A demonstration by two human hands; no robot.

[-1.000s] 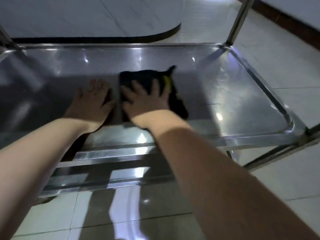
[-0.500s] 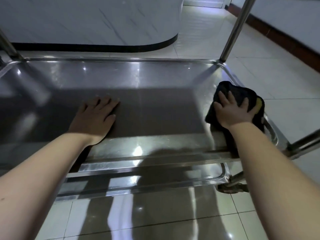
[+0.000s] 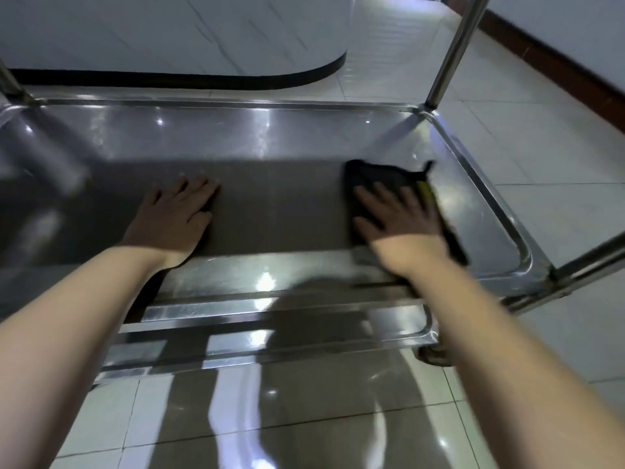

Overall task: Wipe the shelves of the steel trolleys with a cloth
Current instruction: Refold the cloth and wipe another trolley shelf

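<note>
Here the right hand (image 3: 399, 221) presses a black cloth (image 3: 378, 177) flat on the shelf (image 3: 287, 198)

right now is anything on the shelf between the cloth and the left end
Only the left hand, resting flat on the shelf, left of the cloth under the right hand. No other object shows on that stretch.

left hand (image 3: 176, 216): flat, palm down, fingers straight | right hand (image 3: 399, 220): flat, fingers spread, palm down
</note>
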